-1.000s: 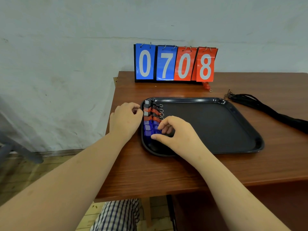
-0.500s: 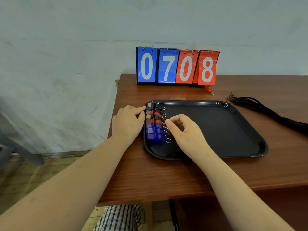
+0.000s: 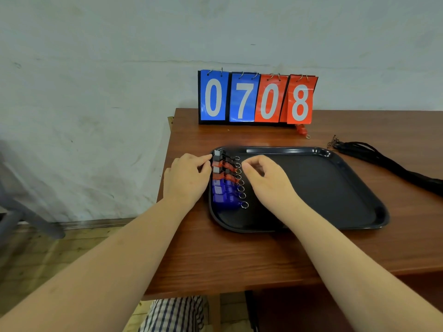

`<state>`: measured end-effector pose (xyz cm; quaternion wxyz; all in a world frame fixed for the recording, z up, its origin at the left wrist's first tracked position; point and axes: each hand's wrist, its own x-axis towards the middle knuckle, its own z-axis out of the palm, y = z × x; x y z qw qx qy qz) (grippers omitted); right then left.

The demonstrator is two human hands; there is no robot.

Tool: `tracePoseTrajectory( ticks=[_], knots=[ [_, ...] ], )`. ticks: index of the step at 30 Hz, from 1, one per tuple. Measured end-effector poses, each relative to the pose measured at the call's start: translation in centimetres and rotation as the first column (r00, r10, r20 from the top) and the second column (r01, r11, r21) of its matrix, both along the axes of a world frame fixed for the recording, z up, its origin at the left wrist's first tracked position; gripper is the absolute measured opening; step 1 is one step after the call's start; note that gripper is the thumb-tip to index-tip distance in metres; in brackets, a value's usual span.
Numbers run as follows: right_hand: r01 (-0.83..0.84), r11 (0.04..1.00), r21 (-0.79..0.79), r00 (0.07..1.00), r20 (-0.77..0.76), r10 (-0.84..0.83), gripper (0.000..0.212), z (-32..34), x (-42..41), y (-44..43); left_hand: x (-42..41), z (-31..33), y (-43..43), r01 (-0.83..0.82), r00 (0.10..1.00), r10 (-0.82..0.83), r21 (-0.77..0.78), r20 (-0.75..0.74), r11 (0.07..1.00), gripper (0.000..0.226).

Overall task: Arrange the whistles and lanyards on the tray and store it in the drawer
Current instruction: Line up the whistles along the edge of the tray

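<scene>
A: Brown wooden table [image 3: 239,255] against a pale scuffed wall; the black tray [image 3: 335,188] sits on it, whistles [image 3: 224,185] lined along its left edge.

B: Left hand [image 3: 187,180] loosely curled beside them, right hand [image 3: 261,178] fingers half-closed, empty. Lanyards [image 3: 383,161] run off-frame right. Scoreboard [image 3: 257,98] reads 0708.

1. A brown wooden surface [image 3: 239,255] stands against a pale, scuffed plaster wall [image 3: 96,92].
2. A flip scoreboard [image 3: 257,99] with two blue and two red number cards, reading 0708, stands upright at the surface's far edge, near its far left corner.
3. A tan tiled floor [image 3: 48,255] shows below the surface's left edge.
</scene>
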<state>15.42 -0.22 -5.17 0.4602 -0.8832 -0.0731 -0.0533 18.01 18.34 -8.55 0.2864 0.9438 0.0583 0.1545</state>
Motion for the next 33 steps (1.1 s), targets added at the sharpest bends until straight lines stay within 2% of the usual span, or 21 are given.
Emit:
tracePoseTrajectory(
  ticks=[5,12,18,33],
  knots=[
    [0.040,0.994,0.101,0.994,-0.103,-0.029,0.028,-0.3,5.2,1.3,-0.2,0.1,0.1,0.002,1.000,-0.002,0.003,0.008,1.000,0.034],
    [-0.058,0.997,0.051,0.995,-0.078,0.061,0.031,-2.5,6.4,1.6,0.0,-0.1,0.1,-0.004,1.000,0.004,0.004,0.016,1.000,0.034],
    [-0.060,0.998,0.031,0.996,-0.069,0.062,0.032,-2.9,6.6,1.6,-0.2,0.2,-0.1,-0.017,1.000,0.017,0.014,-0.007,1.000,0.034],
    [-0.043,0.995,0.095,0.999,-0.012,0.045,0.028,-3.1,6.8,1.4,0.0,0.1,0.0,0.005,1.000,-0.005,-0.009,-0.004,1.000,0.033]
  ],
)
